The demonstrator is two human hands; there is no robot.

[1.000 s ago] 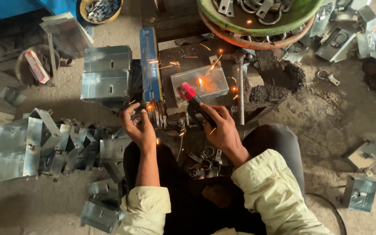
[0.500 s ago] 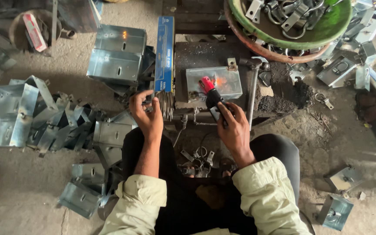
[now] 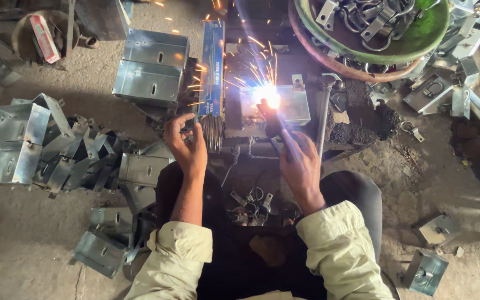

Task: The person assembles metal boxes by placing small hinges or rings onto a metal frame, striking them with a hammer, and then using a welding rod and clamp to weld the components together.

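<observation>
Just beyond right hand (image 3: pixel 302 166), metal box (image 3: pixel 290 105)

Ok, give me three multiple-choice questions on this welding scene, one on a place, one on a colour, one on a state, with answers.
1. Where is the big round bowl of metal clips?
A. top right
B. bottom left
C. between the knees

2. What colour is the bowl's inside?
A. white
B. green
C. black

3. What is the right hand doing?
A. lying flat and empty
B. holding a welding holder at a sparking box
C. lifting a hammer

Answers: 1 A, the bowl sits top right. 2 B, its inside is green. 3 B, the right hand grips the welding holder where sparks fly off the metal box; the left hand is by the rods.
</observation>
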